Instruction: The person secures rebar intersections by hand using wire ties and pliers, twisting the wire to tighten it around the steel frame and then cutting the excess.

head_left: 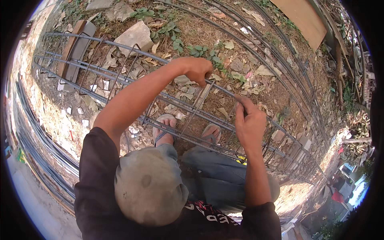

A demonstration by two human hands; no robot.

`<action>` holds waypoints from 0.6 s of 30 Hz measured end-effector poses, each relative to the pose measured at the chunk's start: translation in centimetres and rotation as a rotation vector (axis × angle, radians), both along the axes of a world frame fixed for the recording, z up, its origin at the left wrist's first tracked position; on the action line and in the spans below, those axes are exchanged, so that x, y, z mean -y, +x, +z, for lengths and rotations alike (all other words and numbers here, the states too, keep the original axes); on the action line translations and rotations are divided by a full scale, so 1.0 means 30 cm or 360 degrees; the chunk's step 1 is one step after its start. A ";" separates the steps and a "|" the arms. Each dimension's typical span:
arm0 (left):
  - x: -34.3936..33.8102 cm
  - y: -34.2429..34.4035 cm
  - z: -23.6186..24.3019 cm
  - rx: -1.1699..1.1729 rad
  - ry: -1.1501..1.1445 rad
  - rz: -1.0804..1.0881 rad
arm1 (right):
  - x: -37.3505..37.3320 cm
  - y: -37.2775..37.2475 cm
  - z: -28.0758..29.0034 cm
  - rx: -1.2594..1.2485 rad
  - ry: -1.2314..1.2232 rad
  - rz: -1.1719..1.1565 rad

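Note:
A long rebar cage (188,106), made of steel bars with thin square stirrups, lies slantwise in front of me. My left hand (198,71) is closed at its far top bar, fingertips down beside a stirrup; what they pinch is hidden. Farther right along that bar, my right hand (251,122) is closed on it, with thumb and forefinger pressed together around the steel. Below the cage are my two feet in flip-flops, the left foot (164,127) and the right foot (211,133), and my bent knees are in front of my chest.
A wooden board (72,50) and a grey block (82,56) sit at the cage's left end. Beyond the cage lies a concrete chunk (135,37). Long loose bars (276,52) curve across the far right; more bars (44,140) lie at left. Dry leaves and rubble litter the soil.

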State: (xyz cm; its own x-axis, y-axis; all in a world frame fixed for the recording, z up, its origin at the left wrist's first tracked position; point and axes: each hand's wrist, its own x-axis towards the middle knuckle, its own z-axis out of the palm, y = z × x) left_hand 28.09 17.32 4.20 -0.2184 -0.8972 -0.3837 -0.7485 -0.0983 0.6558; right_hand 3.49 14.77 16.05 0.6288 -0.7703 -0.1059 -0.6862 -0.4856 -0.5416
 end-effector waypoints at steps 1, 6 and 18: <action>0.011 0.023 -0.013 -0.0169 0.0143 -0.0031 | -0.013 0.014 0.002 -0.0003 -0.0005 -0.0010; 0.016 0.028 -0.029 -0.0588 0.0594 0.0193 | -0.098 0.121 -0.059 -0.0390 -0.0034 0.0120; 0.027 -0.009 -0.021 -0.0374 0.0719 0.0399 | -0.097 0.208 -0.196 -0.0356 -0.0054 -0.0044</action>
State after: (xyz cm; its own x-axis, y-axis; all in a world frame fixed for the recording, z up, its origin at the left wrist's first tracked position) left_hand 27.80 16.51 3.55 -0.1457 -0.6907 -0.7083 -0.5051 -0.5637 0.6535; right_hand 9.71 17.69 10.16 0.5709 -0.7925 -0.2145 -0.8008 -0.4801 -0.3580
